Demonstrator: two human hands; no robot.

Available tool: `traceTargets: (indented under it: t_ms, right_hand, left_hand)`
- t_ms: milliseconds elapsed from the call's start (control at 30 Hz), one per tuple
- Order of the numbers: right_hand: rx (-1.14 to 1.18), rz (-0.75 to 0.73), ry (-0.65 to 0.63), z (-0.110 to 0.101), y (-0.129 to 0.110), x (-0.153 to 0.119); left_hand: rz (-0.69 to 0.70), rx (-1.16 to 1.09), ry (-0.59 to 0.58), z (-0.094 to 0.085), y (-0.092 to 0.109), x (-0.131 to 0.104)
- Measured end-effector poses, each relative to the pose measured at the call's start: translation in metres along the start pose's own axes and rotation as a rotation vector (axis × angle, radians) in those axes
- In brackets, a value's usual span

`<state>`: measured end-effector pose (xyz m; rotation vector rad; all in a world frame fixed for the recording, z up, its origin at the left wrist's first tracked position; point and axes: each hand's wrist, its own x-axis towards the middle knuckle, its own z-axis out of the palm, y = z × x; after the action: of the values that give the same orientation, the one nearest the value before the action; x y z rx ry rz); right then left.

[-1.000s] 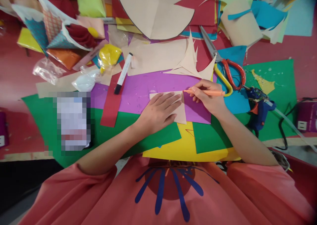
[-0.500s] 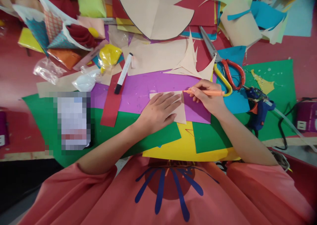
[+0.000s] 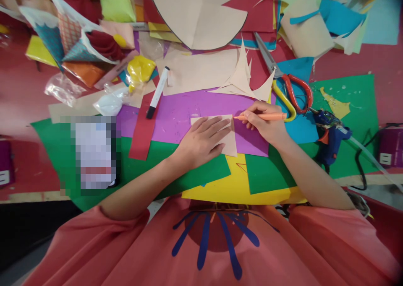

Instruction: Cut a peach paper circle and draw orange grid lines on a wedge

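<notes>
My left hand point(image 3: 203, 141) lies with its fingers spread on a small beige paper piece point(image 3: 230, 146), covering much of it. My right hand point(image 3: 262, 120) is closed round an orange pen point(image 3: 273, 116), whose tip points left at the paper's upper right corner. Whether the tip touches the paper cannot be made out. Under the small piece lies a purple sheet point(image 3: 176, 110), with green point(image 3: 189, 168) and yellow point(image 3: 220, 191) sheets nearer my body.
Scissors with red and yellow handles point(image 3: 296, 94) lie beyond my right hand, a blue glue gun point(image 3: 330, 147) to its right. On the left are a white marker point(image 3: 158, 92), a red strip point(image 3: 141, 139) and a blurred-out phone point(image 3: 94, 152). Beige scraps point(image 3: 241, 78) lie ahead.
The whole view has shifted very slightly. Both hands, the small paper and the pen keep almost the same places relative to each other.
</notes>
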<state>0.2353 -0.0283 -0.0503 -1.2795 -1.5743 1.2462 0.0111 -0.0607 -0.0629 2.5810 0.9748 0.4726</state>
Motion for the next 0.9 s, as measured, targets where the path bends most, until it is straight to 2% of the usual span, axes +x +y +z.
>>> traceTargets:
  t_ms: [200,400,567,900]
  right_hand:
    - [0.049,0.059,-0.03,-0.001,-0.001,0.001]
    - [0.105,0.035,0.086,0.0,0.001,-0.002]
    - [0.056,-0.008,0.023,0.001,0.002,-0.001]
    - [0.03,-0.011,0.008,0.003,-0.001,0.001]
  left_hand:
    - [-0.003,-0.006,-0.012,-0.001,0.001,0.001]
    - [-0.045,-0.037,-0.038,-0.002,-0.004,0.001]
    - [-0.085,-0.008,-0.029,-0.003,-0.011,0.004]
    - [-0.089,-0.022,-0.038,-0.004,-0.011,0.004]
